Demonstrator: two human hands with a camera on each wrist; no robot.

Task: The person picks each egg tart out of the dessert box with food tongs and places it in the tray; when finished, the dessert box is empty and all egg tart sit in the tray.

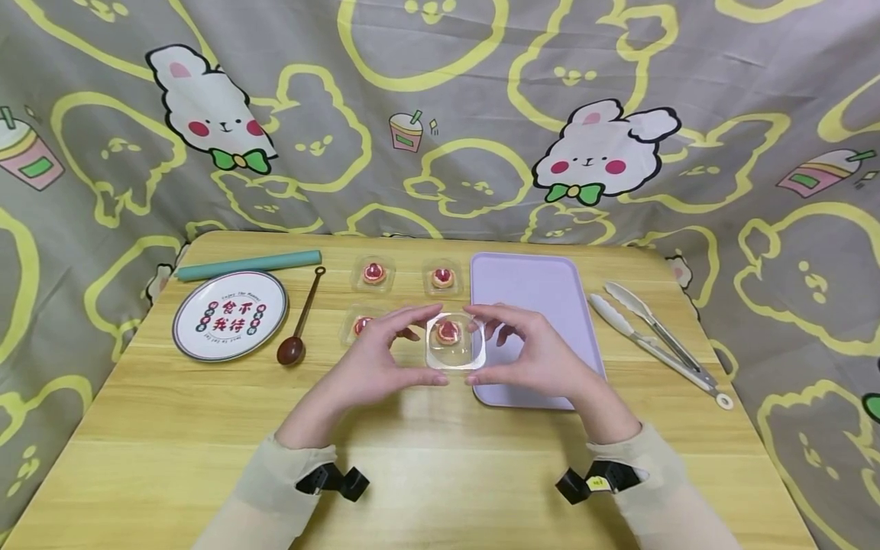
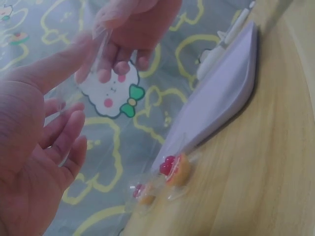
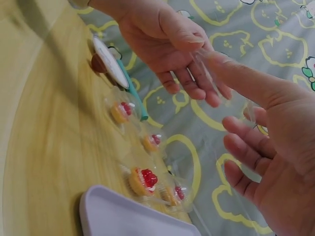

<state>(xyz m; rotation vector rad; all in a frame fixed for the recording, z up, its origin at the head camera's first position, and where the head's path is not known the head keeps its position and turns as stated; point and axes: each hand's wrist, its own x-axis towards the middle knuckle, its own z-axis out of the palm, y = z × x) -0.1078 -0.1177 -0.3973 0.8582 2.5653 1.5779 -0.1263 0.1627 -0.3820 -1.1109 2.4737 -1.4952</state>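
Note:
A clear plastic lid [image 1: 456,357] is held up between my two hands above the table. My left hand [image 1: 374,359] pinches one side between thumb and fingers, and my right hand [image 1: 532,353] grips the opposite side the same way. Through the lid a small red-topped tart [image 1: 448,332] shows below. Another tart [image 1: 362,327] in clear packaging sits partly behind the left hand. Two more packaged tarts, a back-left tart [image 1: 374,273] and a back-right tart [image 1: 442,278], stand farther off. In the right wrist view, a tart [image 3: 143,181] stands below the hands near the tray.
A lilac tray [image 1: 536,286] lies right of the tarts, partly under my right hand. Tongs [image 1: 653,344] lie farther right. At left are a white plate [image 1: 230,340] with red lettering, a brown ladle [image 1: 292,349] and a green roll [image 1: 250,265]. A patterned curtain [image 1: 474,107] hangs behind the table.

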